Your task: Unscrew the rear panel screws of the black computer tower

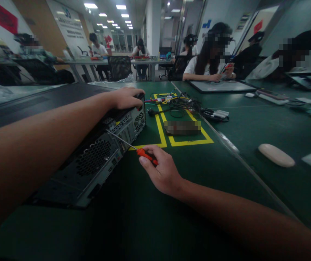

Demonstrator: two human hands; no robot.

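Note:
A black and grey desktop computer case [128, 136] lies on the green table, its rear panel with grilles and ports turned toward me. Over the case's far upper corner lies my left hand [126, 98], its fingers gripping the edge. My right hand [162, 168] is closed around the orange-red handle of a screwdriver [141, 152]. The screwdriver's thin shaft points up and left across the rear panel, its tip near the upper edge. Whether the tip sits in a screw is too small to tell.
Beyond the case lie tangled cables [184, 103] and a blurred block [182, 127] within yellow tape [162, 134]. A pale computer mouse [276, 155] sits to the right. Clear plastic wrap [5, 94] lies behind the case. Across the table a person [212, 54] works over a tablet-like panel [223, 86].

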